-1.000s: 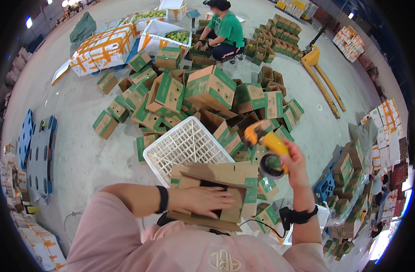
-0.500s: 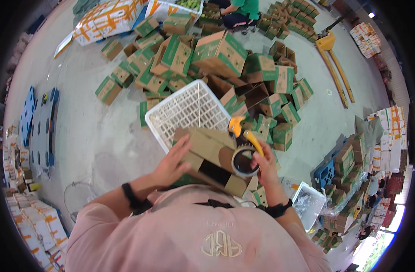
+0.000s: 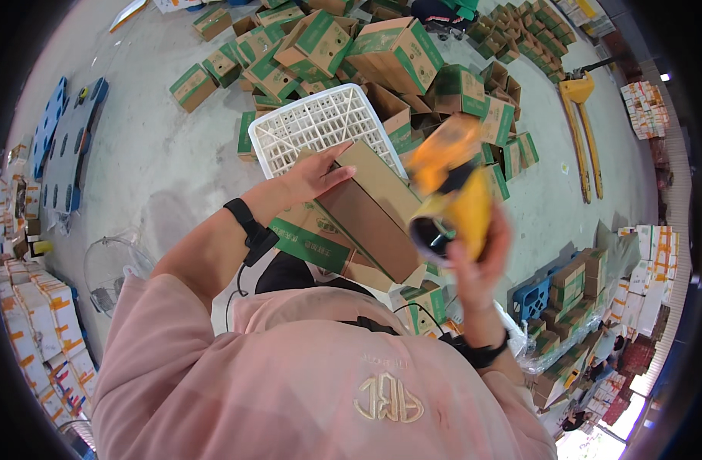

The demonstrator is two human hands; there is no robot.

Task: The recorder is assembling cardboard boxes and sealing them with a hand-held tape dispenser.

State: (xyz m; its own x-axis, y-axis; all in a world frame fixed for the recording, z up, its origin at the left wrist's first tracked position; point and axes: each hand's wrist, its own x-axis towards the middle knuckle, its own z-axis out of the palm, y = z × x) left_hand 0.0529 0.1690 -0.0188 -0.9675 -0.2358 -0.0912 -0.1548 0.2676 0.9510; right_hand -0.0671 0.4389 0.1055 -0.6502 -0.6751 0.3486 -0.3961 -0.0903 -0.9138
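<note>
A cardboard box (image 3: 320, 228) with a green band lies tilted in front of my body, against a white plastic crate (image 3: 268, 130) with a grid face. My left hand (image 3: 320, 175) grips the box at its upper left, thumb and fingers at the edge of the brown flaps, which lie folded down. To the right of the box, my right hand (image 3: 485, 257) holds up a yellow and orange tape dispenser (image 3: 474, 199), its tape roll close to the box's right end. Motion blurs the dispenser and that hand's fingers.
Many green-banded cardboard boxes (image 3: 397, 57) are heaped beyond the crate. A yellow pallet jack (image 3: 577, 92) stands at far right, blue pallets (image 3: 73, 153) at far left. Stacked white boxes (image 3: 41, 322) line the lower left. A person (image 3: 443, 15) crouches behind the heap.
The box has turned, and the dark opening between its flaps is covered. My left hand has moved up onto the flaps. My right hand has lifted the tape dispenser up and rightward.
</note>
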